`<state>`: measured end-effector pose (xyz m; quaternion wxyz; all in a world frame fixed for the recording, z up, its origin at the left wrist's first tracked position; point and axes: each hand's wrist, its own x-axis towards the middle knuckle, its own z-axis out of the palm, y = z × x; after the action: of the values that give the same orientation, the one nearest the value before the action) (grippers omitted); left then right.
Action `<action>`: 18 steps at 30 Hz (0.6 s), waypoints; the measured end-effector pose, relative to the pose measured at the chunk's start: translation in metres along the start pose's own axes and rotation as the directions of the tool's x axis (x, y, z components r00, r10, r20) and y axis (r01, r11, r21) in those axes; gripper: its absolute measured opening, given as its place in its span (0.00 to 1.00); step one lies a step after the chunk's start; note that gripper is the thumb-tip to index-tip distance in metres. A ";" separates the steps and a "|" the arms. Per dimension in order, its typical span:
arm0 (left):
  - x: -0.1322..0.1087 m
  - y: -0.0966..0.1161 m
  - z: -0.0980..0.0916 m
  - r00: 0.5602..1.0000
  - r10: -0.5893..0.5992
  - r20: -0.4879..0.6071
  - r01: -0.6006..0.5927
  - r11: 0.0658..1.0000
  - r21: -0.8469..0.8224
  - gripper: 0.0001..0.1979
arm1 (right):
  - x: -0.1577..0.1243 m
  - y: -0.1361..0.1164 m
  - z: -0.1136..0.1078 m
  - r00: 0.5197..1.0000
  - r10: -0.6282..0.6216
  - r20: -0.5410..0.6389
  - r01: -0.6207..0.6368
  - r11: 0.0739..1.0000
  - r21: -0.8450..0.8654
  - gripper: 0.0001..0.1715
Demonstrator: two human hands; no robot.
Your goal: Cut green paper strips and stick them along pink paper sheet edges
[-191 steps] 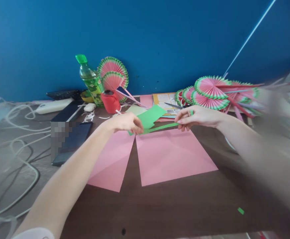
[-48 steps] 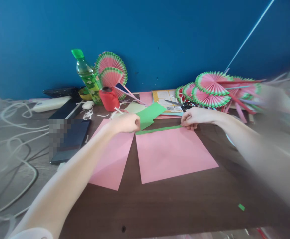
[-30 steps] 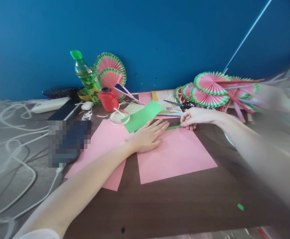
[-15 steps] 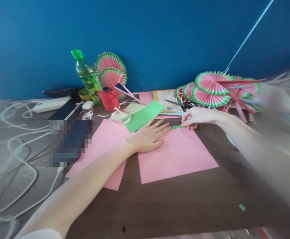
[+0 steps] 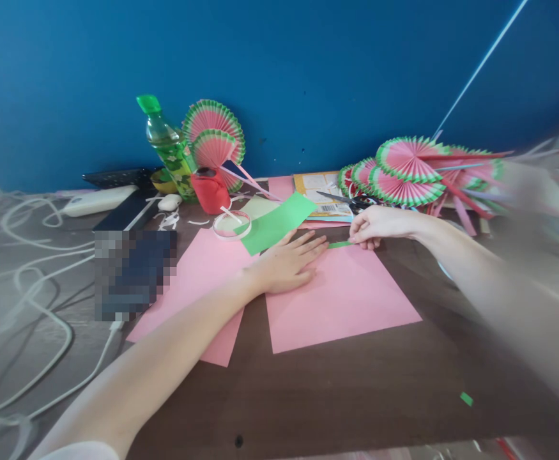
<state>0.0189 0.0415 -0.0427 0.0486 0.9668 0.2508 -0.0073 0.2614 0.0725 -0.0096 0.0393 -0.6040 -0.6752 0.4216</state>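
Note:
My left hand [image 5: 286,262] lies flat and open, fingers stretched, on the far left corner of a pink paper square [image 5: 341,300]. A thin green paper strip [image 5: 339,244] runs along that square's far edge; most of it is hidden under my left fingers. My right hand [image 5: 379,225] is closed in a pinch on the strip's right end. A second pink sheet [image 5: 197,281] lies to the left, partly under my left forearm. A green paper piece [image 5: 276,223] rests just beyond my left hand.
A tape roll [image 5: 232,225], red cup [image 5: 211,190], green-capped bottle [image 5: 167,145] and scissors [image 5: 349,201] stand along the blue wall. Pink-and-green paper fans [image 5: 406,169] pile at the right, more fans [image 5: 214,137] by the bottle. White cables [image 5: 30,287] lie at the left. A green scrap [image 5: 466,399] sits near the front edge.
My left hand let go of the strip's left end, opened and pressed flat onto the pink square. The left pink sheet shifted. My right hand kept its pinch on the strip.

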 end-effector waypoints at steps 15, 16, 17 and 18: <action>0.000 0.000 -0.001 1.000 -0.002 -0.001 0.002 1.000 -0.010 0.30 | -0.004 -0.010 0.004 0.994 0.068 -0.080 -0.070 0.997 -0.021 0.09; 0.000 0.000 -0.002 1.000 -0.002 0.001 0.002 1.000 -0.010 0.30 | -0.004 -0.010 0.004 0.994 0.067 -0.085 -0.069 0.997 -0.025 0.10; 0.000 0.000 -0.002 1.000 -0.003 0.004 0.003 1.000 -0.010 0.30 | -0.004 -0.009 0.004 0.994 0.066 -0.088 -0.069 0.997 -0.030 0.11; 0.000 0.000 -0.002 1.000 -0.003 0.005 0.003 1.000 -0.011 0.30 | -0.004 -0.009 0.004 0.994 0.064 -0.092 -0.068 0.997 -0.037 0.12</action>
<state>0.0187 0.0413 -0.0408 0.0548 0.9661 0.2522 -0.0084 0.2536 0.0679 -0.0047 0.0438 -0.6450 -0.6608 0.3814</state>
